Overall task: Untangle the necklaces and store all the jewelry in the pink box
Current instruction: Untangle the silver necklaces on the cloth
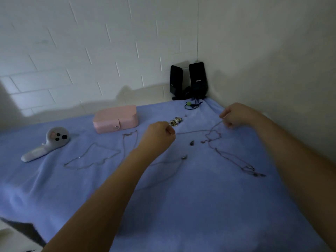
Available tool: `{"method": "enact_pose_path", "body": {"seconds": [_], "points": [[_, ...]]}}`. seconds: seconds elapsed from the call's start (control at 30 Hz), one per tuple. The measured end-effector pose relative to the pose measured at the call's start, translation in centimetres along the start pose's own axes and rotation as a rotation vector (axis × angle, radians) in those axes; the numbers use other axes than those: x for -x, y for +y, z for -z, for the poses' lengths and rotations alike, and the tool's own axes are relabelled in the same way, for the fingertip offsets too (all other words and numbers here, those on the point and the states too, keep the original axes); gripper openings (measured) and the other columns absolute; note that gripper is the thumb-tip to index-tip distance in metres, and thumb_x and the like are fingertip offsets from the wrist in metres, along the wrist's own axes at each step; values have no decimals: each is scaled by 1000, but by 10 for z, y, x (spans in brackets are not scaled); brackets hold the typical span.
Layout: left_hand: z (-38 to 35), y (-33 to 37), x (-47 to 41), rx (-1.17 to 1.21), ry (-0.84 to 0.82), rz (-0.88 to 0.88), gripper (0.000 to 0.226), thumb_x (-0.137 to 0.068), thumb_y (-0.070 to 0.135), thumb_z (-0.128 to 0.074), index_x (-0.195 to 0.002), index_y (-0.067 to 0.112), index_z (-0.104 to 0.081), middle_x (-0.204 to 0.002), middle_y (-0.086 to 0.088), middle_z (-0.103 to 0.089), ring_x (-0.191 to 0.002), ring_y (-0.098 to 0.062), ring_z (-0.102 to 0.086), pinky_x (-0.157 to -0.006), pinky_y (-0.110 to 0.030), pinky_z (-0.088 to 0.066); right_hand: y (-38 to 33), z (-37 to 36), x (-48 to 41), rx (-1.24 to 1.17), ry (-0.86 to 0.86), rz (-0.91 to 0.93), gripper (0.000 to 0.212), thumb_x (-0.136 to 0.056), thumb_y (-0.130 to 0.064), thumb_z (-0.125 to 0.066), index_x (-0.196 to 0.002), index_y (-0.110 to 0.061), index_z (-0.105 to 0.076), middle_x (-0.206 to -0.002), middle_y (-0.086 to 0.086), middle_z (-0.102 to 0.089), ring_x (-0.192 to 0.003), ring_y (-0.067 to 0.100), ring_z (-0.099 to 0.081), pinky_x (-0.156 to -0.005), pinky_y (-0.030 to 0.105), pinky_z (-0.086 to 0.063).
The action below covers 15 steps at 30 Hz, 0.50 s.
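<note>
The pink box (115, 118) lies closed on the blue cloth (181, 206) at the back left. My left hand (159, 134) and my right hand (236, 115) each pinch an end of a thin silver chain (192, 132) stretched between them above the cloth. Below my right hand that chain runs into a tangle of necklaces (214, 140) that trails down to pendants (251, 169). Two more necklaces lie loose: one (91, 157) at the left, another (130, 140) under my left wrist. A small heap of jewelry (175, 122) sits behind my left hand.
A grey plush toy (49, 142) lies at the left. Two black speakers (189, 80) stand in the wall corner, with a cable and green tie (190, 104) in front. Walls close off the back and right. The cloth's front left edge drops off (18, 226).
</note>
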<state>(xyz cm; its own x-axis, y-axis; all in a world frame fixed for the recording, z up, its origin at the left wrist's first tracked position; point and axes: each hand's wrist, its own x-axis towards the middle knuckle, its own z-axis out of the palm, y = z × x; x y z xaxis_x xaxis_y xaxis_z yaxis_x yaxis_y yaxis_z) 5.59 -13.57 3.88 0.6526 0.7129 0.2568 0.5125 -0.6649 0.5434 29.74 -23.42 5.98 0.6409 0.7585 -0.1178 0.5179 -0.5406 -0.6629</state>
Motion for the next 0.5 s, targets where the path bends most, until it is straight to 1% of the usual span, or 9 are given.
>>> {"method": "enact_pose_path", "body": {"seconds": [0.07, 0.1, 0.17, 0.23, 0.33, 0.37, 0.43, 0.47, 0.5], "points": [[-12, 10, -17, 2, -122, 22, 14, -85, 15, -66, -89, 2, -69, -85, -9, -66, -79, -23, -63, -75, -35, -55, 4, -7, -3, -8, -67, -63, 12, -91, 0, -55, -93, -10, -61, -70, 14, -53, -59, 23, -49, -52, 31, -50], [-17, 14, -23, -16, -182, 35, 20, -84, 20, -69, -89, 1, -70, -82, -10, -66, -76, -22, -62, -73, -34, -55, 6, -11, -7, 7, -57, -49, 16, -94, -8, -54, -81, -15, -57, -70, 16, -52, -60, 26, -49, -56, 33, -50], [-26, 20, -32, -61, -283, 55, 32, -82, 33, -72, -88, 1, -72, -77, -11, -66, -66, -18, -58, -62, -24, -50, 12, -18, -13, 64, 13, -10, 25, -96, -17, -52, -72, -10, -53, -67, 18, -53, -60, 26, -49, -61, 33, -45], [-33, 21, -37, -65, -331, 52, 36, -79, 37, -73, -87, 2, -73, -72, -8, -65, -60, -13, -54, -51, -14, -42, 15, -23, -18, 78, 80, -11, 34, -94, -11, -51, -61, -7, -45, -56, 12, -49, -55, 23, -48, -54, 28, -39], [-40, 17, -40, -44, -345, -11, 23, -80, 34, -74, -82, 11, -70, -80, -4, -66, -67, -9, -53, -56, -14, -41, 13, -22, -18, 100, 85, 33, 47, -91, 2, -44, -57, -23, -23, -43, -8, -40, -45, 7, -43, -42, 11, -30], [-42, 15, -39, -45, -350, -28, 19, -81, 33, -73, -81, 15, -67, -81, -1, -64, -70, -9, -53, -58, -14, -41, 12, -21, -17, 96, 84, 56, 48, -91, 2, -44, -59, -26, -23, -48, -5, -43, -46, 7, -41, -43, 9, -32], [-43, 12, -38, -49, -355, -52, 14, -84, 31, -69, -82, 19, -65, -80, 5, -61, -72, -7, -53, -61, -14, -41, 12, -18, -17, 134, 52, 81, 35, -91, 0, -51, -64, -19, -38, -65, 18, -57, -53, 19, -46, -52, 20, -42], [-44, 10, -38, -45, -354, -54, 12, -86, 31, -68, -83, 19, -65, -78, 6, -60, -71, -6, -53, -61, -14, -42, 13, -15, -18, 123, 18, 73, 26, -90, -2, -55, -69, -13, -45, -70, 21, -60, -54, 21, -50, -51, 24, -46], [-43, 9, -38, -30, -353, -50, 11, -86, 30, -67, -82, 20, -64, -77, 7, -60, -71, -6, -53, -62, -15, -43, 15, -11, -19, 103, -10, 68, 19, -89, -3, -59, -72, -10, -50, -69, 18, -61, -52, 20, -53, -47, 22, -47]]}}
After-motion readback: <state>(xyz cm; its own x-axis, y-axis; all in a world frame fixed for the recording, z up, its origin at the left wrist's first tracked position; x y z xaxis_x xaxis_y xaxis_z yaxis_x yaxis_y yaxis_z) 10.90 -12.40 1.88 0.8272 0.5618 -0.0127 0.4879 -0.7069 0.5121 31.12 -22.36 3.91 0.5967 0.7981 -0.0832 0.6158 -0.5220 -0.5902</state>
